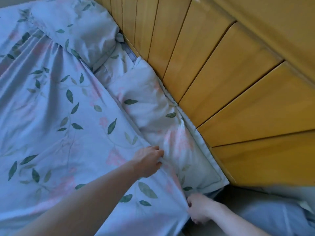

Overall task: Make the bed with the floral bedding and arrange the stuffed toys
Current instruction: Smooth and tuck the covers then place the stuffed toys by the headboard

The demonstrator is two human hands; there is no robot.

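A pale blue floral duvet (56,116) with green leaves and pink flowers covers the bed. Two matching pillows lie along the wooden headboard: a near pillow (153,116) and a far pillow (76,26). My left hand (148,161) pinches the duvet's top edge where it meets the near pillow. My right hand (199,208) grips the duvet's corner at the bed's near side, just below the pillow's corner. No stuffed toys are in view.
The yellow wooden slatted headboard (230,82) runs diagonally along the right. A strip of floral sheet (117,65) shows between the pillows. My blue-grey clothing (272,217) fills the lower right beside the bed edge.
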